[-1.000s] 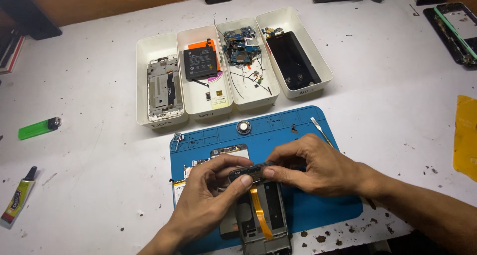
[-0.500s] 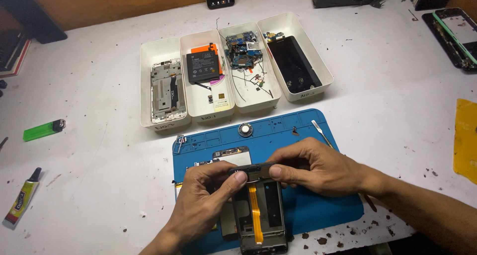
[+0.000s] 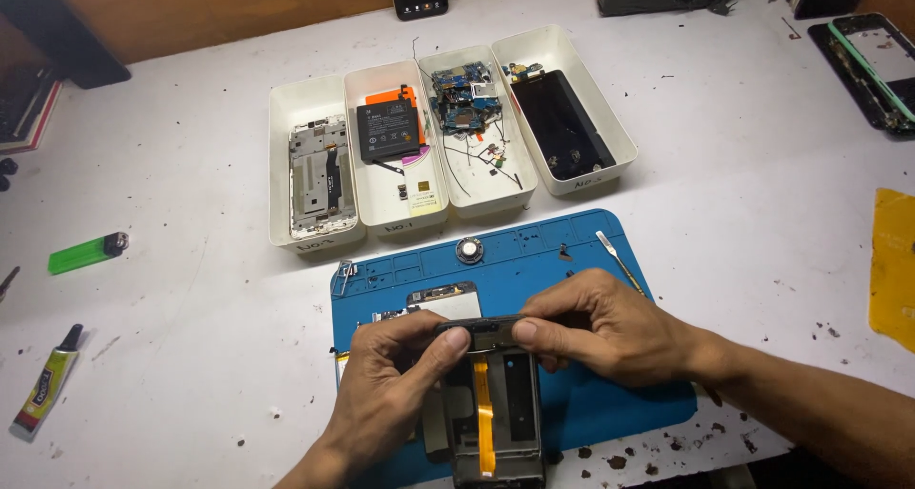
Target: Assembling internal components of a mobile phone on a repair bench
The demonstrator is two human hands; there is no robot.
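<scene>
Both hands meet over a blue repair mat (image 3: 581,251) near the table's front edge. My left hand (image 3: 396,389) and my right hand (image 3: 610,332) pinch the top end of an opened phone frame (image 3: 500,422) between thumbs and fingers. The frame is dark grey with an orange flex ribbon (image 3: 483,417) running down its middle. A small white part (image 3: 448,300) lies on the mat just behind my fingers.
Several white trays (image 3: 315,236) behind the mat hold a metal frame, a black battery (image 3: 386,132), circuit boards (image 3: 462,93) and a dark screen (image 3: 562,122). A green lighter (image 3: 84,254) and a glue tube (image 3: 46,394) lie left. A thin metal tool (image 3: 618,258) rests on the mat.
Both hands and the phone frame stay in nearly the same grip. The view has shifted slightly, and my fingers have adjusted a little on the frame's top edge.
</scene>
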